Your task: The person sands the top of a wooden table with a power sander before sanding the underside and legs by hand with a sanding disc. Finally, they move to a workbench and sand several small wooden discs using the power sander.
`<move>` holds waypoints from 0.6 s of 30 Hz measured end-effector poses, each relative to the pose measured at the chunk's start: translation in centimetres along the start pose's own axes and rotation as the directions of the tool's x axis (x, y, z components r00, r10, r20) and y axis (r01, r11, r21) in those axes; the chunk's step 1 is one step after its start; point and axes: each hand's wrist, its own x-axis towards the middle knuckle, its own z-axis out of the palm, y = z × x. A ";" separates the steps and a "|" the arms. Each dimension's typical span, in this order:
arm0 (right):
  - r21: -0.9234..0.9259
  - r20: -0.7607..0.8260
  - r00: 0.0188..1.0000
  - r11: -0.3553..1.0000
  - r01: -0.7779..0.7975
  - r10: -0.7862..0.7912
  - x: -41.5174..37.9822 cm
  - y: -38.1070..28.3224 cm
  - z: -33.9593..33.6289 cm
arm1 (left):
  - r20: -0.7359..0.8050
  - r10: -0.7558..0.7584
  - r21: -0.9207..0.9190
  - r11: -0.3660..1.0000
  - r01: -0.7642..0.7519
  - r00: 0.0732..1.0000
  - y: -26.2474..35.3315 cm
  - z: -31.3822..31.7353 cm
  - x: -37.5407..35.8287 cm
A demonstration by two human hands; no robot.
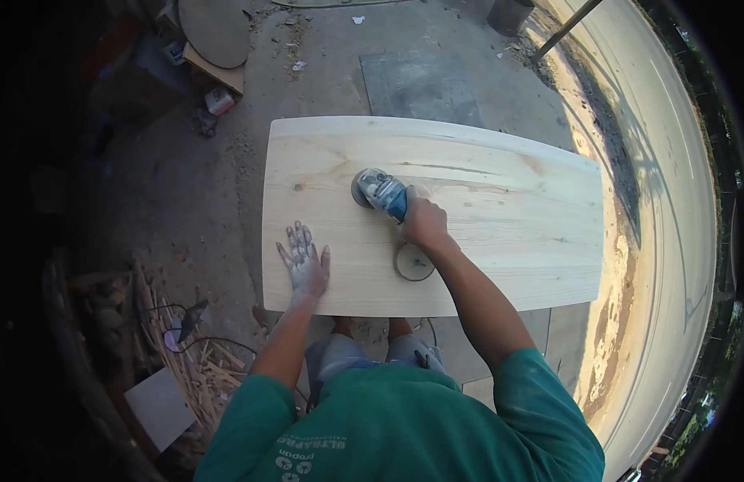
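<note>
A large pale wooden panel (516, 233) lies flat in front of me. My right hand (425, 220) is wrapped round the rear of a blue and grey power sander (384, 193), whose round disc rests on the panel left of its middle. Dust coats my left hand (306, 261), which lies flat with fingers spread on the panel's left part, near the front edge. Beside my right wrist, a round disc (414, 263) sits on the wood, partly covered by my forearm.
Scrap wood strips (215, 369) and a pale square board (160, 408) lie at lower left. Boxes and a container (219, 101) stand at upper left. A flat grey sheet (424, 87) is on the ground beyond the panel. A pole (566, 30) and road are at right.
</note>
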 end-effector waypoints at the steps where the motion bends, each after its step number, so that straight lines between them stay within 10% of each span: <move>1: 0.005 0.032 0.999 1.000 -0.013 0.013 0.0 0.5 -0.4 | 0.017 0.028 -0.011 1.000 -0.028 0.999 1.4 0.1 0.1; 18: 0.184 -0.214 0.798 0.826 -0.533 0.563 -7.3 29.7 -6.9 | 0.151 0.378 -0.185 0.918 -0.349 0.913 24.3 -0.3 10.5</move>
